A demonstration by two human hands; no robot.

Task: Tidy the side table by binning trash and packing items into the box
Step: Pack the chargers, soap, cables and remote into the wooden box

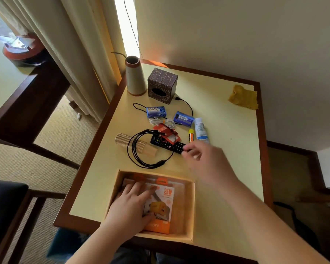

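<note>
The right hand (200, 155) reaches out over the surface (227, 168), its fingertips closing on the near end of a black remote (168, 144); motion blur hides whether the grip is firm, so I cannot tell if it truly holds it. The remote lies flat, its long axis running from the far left to the near right, with the near-right end at the fingers.

The left hand (131, 203) is spread flat, palm down, inside the open box (189, 212) at the near edge of the surface. It presses on an orange and white charger package (161, 204) that lies on the box floor, long axis running toward and away from the person.

Across the remote's far end lie a red packet (167, 133) and a looped black cable (147, 149), whose coil also drapes over a stack of paper cups (135, 143) lying on its side, open end pointing far left. A coiled white cable (162, 122) sits just beyond the red packet. Past it are two blue soap packets: one (156, 111) further left, one (183, 119) to the right, with a thin black cord (187, 104) curving behind them. Right of the remote, a yellow glue stick (191, 135) and a white tube (201, 130) lie side by side, both pointing away from the person.

At the far left corner stand a dark patterned tissue box (162, 84) and, just beside it, a tall pale vase (134, 77). A yellow cloth (243, 97) lies crumpled near the far right edge, well apart from everything else.
</note>
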